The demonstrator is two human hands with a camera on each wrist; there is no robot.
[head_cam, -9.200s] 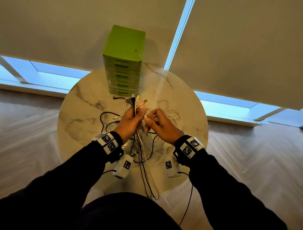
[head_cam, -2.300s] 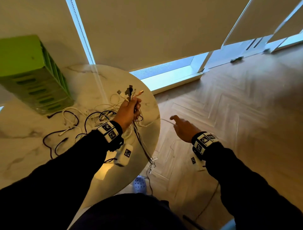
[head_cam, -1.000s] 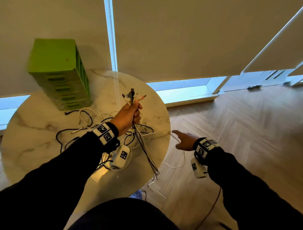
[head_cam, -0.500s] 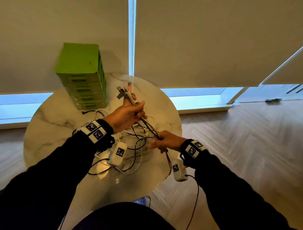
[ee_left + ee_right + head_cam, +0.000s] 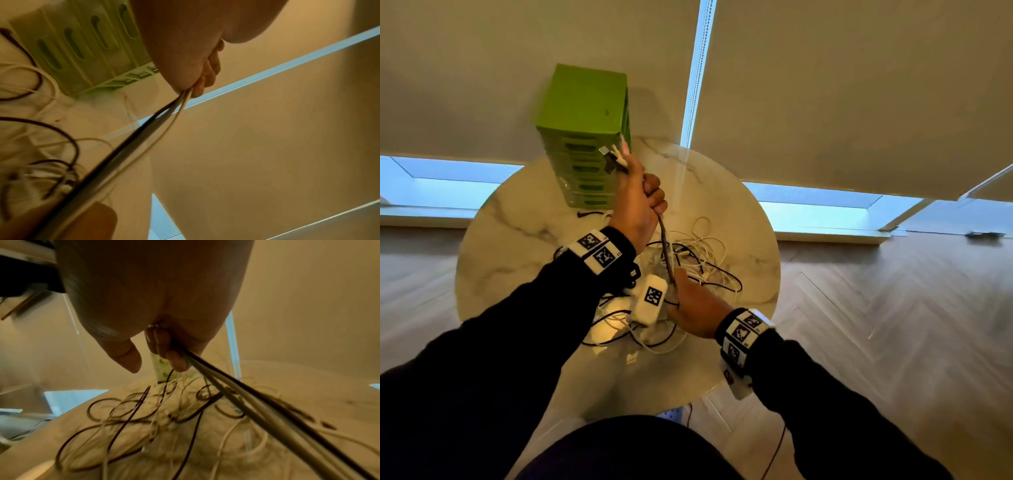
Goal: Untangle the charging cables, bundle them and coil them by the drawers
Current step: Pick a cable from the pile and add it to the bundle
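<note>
The left hand (image 5: pixel 638 202) is up in the middle of the frame, fist curled tight around a bunch of charging cables (image 5: pixel 667 251), their plugs (image 5: pixel 613 158) sticking out on top. Just below, the right hand (image 5: pixel 693 306) pinches the same bunch, pulled straight between both hands. Loose black and white cables lie tangled on the round marble table (image 5: pixel 517 246). The green drawers (image 5: pixel 585 137) stand at the table's top edge.

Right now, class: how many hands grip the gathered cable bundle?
2. The left hand holds the bundle high, near the green drawers, plugs sticking out above it; the right hand grips it lower, over the loose cables on the table.
</note>
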